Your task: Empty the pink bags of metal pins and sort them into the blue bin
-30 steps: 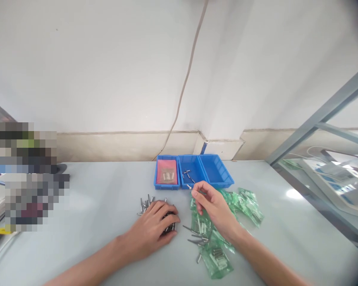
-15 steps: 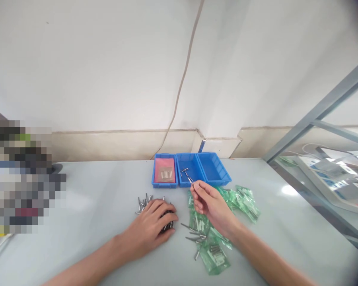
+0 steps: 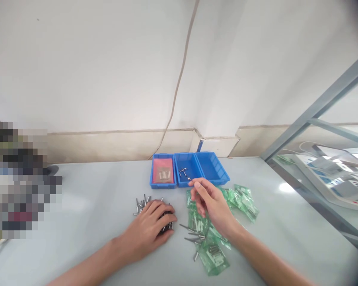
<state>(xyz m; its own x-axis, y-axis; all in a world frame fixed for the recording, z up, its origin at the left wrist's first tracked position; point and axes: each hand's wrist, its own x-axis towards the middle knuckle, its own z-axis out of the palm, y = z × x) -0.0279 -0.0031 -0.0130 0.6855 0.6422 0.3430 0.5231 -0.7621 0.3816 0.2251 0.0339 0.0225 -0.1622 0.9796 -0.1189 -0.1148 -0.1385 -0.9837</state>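
Note:
My left hand rests palm down with fingers spread and slightly curved over a pile of small metal pins, hiding most of it. My right hand is at the front edge of the middle blue bin, thumb and forefinger pinched. A short bright end of a metal pin shows at those fingertips; the rest is covered. Several similar pins lie inside that bin. Under and beside my right hand are green plastic bags with pins in them.
The left blue bin holds a pink bag with a clear packet. Beside the middle bin is the right blue bin. Loose pins lie near the bags. A grey metal frame stands at right; a wall is behind.
My right hand's fingers have shifted slightly at the bin's edge, and less of the pin shows at the fingertips. My left hand stays on the pile. The view has shifted slightly.

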